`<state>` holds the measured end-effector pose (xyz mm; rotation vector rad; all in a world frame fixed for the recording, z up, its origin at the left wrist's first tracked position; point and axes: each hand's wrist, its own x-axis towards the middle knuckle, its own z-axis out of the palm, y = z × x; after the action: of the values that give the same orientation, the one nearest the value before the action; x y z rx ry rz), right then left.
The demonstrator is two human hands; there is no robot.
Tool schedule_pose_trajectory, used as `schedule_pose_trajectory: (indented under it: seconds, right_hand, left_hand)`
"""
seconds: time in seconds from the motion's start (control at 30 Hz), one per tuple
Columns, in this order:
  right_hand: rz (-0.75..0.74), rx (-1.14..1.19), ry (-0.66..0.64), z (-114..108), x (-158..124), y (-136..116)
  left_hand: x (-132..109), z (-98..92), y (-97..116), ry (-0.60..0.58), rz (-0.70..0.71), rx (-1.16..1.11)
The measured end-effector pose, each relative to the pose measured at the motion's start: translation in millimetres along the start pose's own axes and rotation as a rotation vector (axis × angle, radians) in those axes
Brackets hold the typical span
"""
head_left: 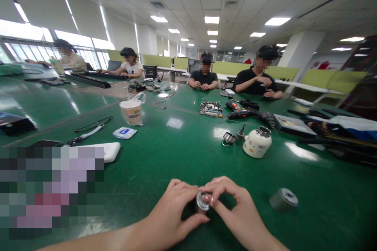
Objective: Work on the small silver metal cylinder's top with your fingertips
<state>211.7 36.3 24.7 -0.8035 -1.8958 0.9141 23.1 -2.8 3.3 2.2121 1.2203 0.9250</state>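
Note:
A small silvery metal cylinder (pixel 202 202) stands on the green table near its front, between my two hands. My left hand (pixel 176 208) is wrapped round its left side, thumb at the front and fingers behind. From the right, my right hand (pixel 232 204) has its fingertips pinched at the cylinder's top rim; whether they also hold a small part is hidden. Another grey metal cylinder (pixel 284 200) with a dark hole in its top sits to the right, apart from my hands.
Beyond my hands are a cream bottle (pixel 257 143), a metal lid (pixel 229 138), a circuit board (pixel 211 108) and power drills (pixel 239 113). Leftward lie a bagged cup (pixel 131 112), a blue-white packet (pixel 125 133) and a white case (pixel 112 152). Several people sit around the far side.

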Motion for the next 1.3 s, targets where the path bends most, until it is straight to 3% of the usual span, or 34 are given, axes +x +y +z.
schedule_pose_trajectory:
  seconds: [0.2, 0.43, 0.6, 0.73, 0.87, 0.97, 1.13, 1.3]
  right_hand:
    - [-0.076, -0.059, -0.005, -2.0, -2.1, -1.4]
    - [-0.063, -0.137, -0.037, -2.3, -4.5, -2.1]
    - [-0.128, -0.116, 0.184, -3.2, -3.9, -1.6]
    - [-0.006, -0.083, 0.340, -10.3, 2.5, 10.8]
    - [0.091, -0.246, 0.108, -18.2, 9.9, 40.5]
    - [0.107, -0.232, 0.061, -19.8, 11.0, 53.8]
    - [0.055, -0.004, 0.235, -14.7, 7.1, 32.8]
    - [-0.008, 0.014, 0.087, -5.5, 2.7, 7.5]
  left_hand:
    - [-0.8, 1.7, -2.3, 0.022, 0.018, 0.011]
    - [-1.9, 2.8, -2.6, 0.029, 0.024, 0.014]
    - [-0.7, -0.4, 0.1, -0.018, 0.015, 0.033]
    - [1.1, -2.5, 2.0, -0.028, -0.016, 0.041]
    - [1.7, -2.3, 2.1, -0.021, -0.022, 0.043]
    - [1.5, -2.3, 2.3, -0.022, -0.023, 0.045]
    - [1.6, -2.7, 2.4, -0.029, -0.018, 0.038]
    - [1.4, -2.1, 0.5, -0.040, 0.002, 0.029]
